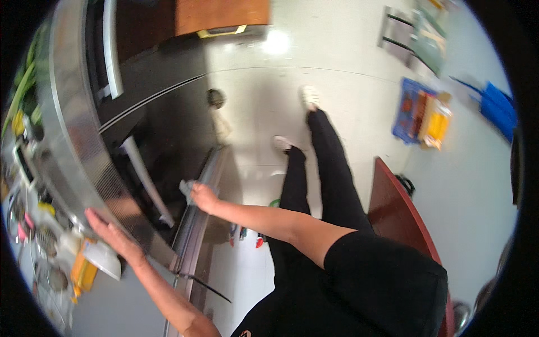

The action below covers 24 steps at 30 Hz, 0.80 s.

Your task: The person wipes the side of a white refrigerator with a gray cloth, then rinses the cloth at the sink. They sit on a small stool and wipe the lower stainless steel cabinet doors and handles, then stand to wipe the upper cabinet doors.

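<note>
My right hand (204, 198) grips a grey cloth (188, 191). The cloth is against the lower side of a glossy black cabinet front (156, 113), by its metal edge strip. A long silver handle (147, 179) runs along this front, to the left of the cloth. My left hand (113, 236) lies flat with straight fingers at the edge of the stainless steel countertop (97, 164) and holds nothing. Next to it on the counter are a white bowl (103, 259) and a yellow-orange package (83, 269). Motion blur softens the fine detail.
Green vegetables (21, 88) and several utensils crowd the counter's far left. An orange-brown wooden panel (223, 17) juts in at the top. On the right are a blue crate (406, 110), a yellow package (438, 122) and a red-brown board (396, 210). A thin black rod (210, 288) sticks out below.
</note>
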Available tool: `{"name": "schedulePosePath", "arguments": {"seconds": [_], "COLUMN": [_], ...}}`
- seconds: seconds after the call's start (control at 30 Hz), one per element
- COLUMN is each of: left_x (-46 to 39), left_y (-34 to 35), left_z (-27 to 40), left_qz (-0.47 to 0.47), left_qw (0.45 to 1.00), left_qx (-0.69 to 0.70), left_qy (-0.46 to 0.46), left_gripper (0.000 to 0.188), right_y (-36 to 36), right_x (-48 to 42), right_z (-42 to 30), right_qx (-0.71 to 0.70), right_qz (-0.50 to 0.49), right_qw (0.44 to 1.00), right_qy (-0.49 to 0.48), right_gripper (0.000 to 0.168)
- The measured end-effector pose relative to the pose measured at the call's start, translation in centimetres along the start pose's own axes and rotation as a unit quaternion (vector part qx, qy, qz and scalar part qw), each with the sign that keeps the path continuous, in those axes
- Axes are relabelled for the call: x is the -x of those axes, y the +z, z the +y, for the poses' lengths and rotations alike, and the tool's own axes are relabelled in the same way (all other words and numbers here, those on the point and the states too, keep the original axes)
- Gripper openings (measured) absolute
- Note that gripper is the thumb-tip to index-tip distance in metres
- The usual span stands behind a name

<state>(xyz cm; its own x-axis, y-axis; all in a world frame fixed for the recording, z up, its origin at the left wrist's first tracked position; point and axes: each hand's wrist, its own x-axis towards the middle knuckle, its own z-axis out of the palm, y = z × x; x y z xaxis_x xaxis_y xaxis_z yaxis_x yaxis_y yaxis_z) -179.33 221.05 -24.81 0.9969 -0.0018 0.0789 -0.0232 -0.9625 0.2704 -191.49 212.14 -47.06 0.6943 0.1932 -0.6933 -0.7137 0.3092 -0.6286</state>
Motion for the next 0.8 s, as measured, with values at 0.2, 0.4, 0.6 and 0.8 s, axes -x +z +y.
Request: {"name": "schedulePosePath", "arguments": {"seconds": [0.2,0.4,0.6,0.8], "left_x": [-1.0,2.9,5.2,5.4], "left_y": [-0.1,4.9,13.9,20.6], "left_z": [2.3,17.8,24.0,24.0], "left_qz": [0.032,-0.031,-0.241,-0.357], "left_qw": [0.995,0.989,0.897,0.787], "left_qx": [-0.077,0.141,0.359,0.458], "left_qy": [0.061,0.008,-0.096,-0.207], "left_gripper": [0.052,0.049,0.103,0.058], "right_y": [-11.3,-19.1,-22.6,-33.7], "right_x": [-1.5,3.7,7.1,4.7], "right_z": [-3.9,-14.8,-20.3,-20.8], "right_qx": [0.002,-0.157,-0.148,0.159], "right_qz": [0.022,-0.021,-0.079,-0.189], "right_qw": [0.999,0.987,0.984,0.969], "right_qy": [-0.045,-0.032,-0.057,0.0], "right_gripper": [0.021,0.02,0.03,0.036]}}
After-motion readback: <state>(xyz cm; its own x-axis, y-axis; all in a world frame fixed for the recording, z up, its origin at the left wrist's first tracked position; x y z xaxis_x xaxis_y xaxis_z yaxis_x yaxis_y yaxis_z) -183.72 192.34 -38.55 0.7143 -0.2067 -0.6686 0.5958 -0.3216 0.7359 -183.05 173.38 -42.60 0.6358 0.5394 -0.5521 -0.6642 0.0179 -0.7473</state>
